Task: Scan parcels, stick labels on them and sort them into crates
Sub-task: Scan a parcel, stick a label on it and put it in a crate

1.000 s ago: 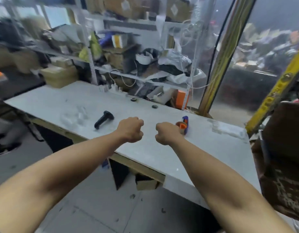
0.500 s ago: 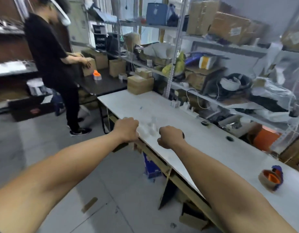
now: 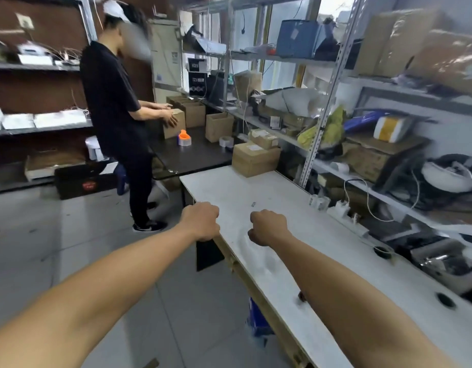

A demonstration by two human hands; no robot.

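Note:
Both my arms stretch forward over the near edge of a long white table (image 3: 319, 251). My left hand (image 3: 201, 221) is a fist above the table's front edge and holds nothing. My right hand (image 3: 268, 227) is also a fist, over the tabletop, with nothing in it. Two stacked cardboard parcels (image 3: 254, 158) stand at the table's far end, well beyond both hands. More cardboard boxes (image 3: 218, 126) stand on the dark table (image 3: 192, 158) behind.
A person in black (image 3: 115, 115) stands at the dark table holding a box (image 3: 173, 123), next to an orange tape dispenser (image 3: 184, 138). Metal shelving (image 3: 325, 102) crowded with boxes and cables lines the right. A power strip (image 3: 343, 213) lies along the table's back edge. Grey floor lies to the left.
The view has swung left along the table: the black scanner and tape dispenser have left the view, the person and stacked parcels have come in. Both fists keep their pose.

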